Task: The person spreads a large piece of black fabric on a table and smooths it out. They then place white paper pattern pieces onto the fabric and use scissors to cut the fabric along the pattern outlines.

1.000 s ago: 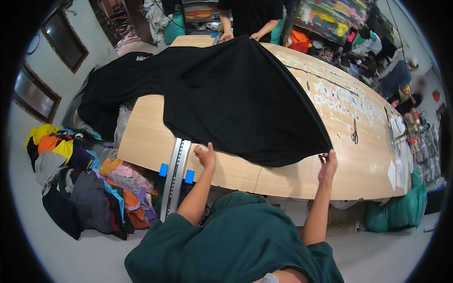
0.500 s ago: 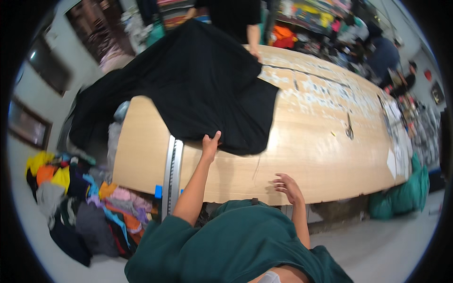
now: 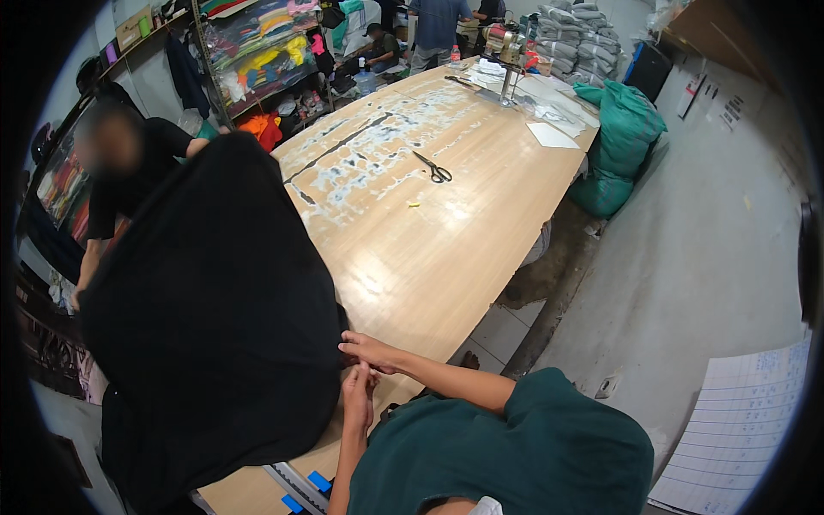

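Observation:
A large black fabric fills the left of the table, raised between me and a person in a black top, whose arms reach to its far edges. My right hand grips the fabric's near right edge. My left hand is just below it, close beside the fabric, fingers curled and pinched; what they hold is hard to make out. Behind my hands, a metal ruled guide with blue end pieces crosses the table's near end, partly under the fabric.
Black scissors and a small yellow piece lie on the tabletop. A standing machine and white sheets are at the far end. Green sacks sit beside the right wall. Shelves of folded cloth and several workers stand beyond.
My view has swung right along the table. The fabric is lifted and bunched leftward. My right hand, free half a second ago, now grips the edge, and my hands are close together.

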`<state>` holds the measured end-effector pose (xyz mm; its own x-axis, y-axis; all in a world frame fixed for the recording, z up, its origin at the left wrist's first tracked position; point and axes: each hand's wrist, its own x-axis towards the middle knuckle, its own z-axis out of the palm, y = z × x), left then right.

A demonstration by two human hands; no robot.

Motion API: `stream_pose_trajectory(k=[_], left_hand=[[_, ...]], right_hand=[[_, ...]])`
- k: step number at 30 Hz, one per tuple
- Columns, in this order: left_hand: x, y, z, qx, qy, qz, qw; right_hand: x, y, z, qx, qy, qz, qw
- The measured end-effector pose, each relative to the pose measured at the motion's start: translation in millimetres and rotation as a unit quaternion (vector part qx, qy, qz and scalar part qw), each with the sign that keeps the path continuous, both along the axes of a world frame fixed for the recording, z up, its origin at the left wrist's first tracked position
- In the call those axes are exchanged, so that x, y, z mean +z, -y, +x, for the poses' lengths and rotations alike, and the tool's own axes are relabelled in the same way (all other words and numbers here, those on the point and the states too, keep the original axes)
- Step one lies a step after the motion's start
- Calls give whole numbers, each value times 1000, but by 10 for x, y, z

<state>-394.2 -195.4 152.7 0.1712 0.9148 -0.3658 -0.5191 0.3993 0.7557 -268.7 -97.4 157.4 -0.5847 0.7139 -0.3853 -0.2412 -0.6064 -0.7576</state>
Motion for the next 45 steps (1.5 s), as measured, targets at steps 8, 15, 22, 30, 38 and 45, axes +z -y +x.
stream_pose_trajectory(k=[8,15,22,30,38,45], left_hand=[[-987,527,-1153,284,-181,-176,925],[-1606,791,-2240,508,-113,-221,825],[-1433,818,-2635,492,-54,-166,853],[-1108,879,-2351,437,-40,-63,897],[-272,454,-578,319,21,28,947],[357,607,175,250,3,47,967]], right_hand=[[187,-149,525,-147,-71,160,974],[-138,186,722,-103,105,53,988],[-421,702,381,112,218,27,969],[-504,950,383,169,234,39,957],[-329,1123,194,273,44,-34,961],[241,879,297,69,-297,-133,943]])
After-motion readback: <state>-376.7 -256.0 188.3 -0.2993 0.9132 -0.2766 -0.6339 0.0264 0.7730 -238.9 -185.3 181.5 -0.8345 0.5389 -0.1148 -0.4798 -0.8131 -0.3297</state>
